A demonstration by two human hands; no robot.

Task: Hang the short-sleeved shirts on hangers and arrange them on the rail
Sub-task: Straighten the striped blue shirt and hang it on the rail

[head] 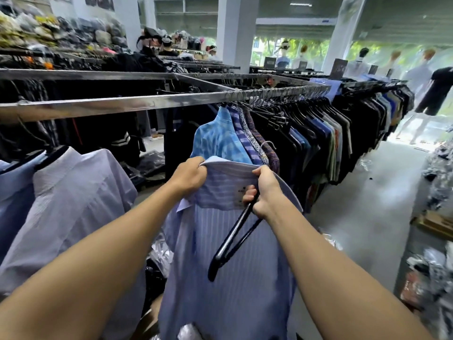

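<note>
Shirt (232, 278) neck pinched by my left hand (190, 176), neck and hanger (235, 239) clenched in my right hand (266, 190), I'd spread the opening wide and slip one hanger arm inside.

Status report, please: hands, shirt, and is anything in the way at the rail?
Left hand grips striped shirt at collar. Right hand holds black hanger plus collar; shirt not yet hung. Rail ahead: gap between hung shirts, no obstruction seen.

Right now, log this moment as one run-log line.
left hand: grips striped shirt collar | right hand: grips collar plus black hanger | rail: striped shirt not yet hung
</note>
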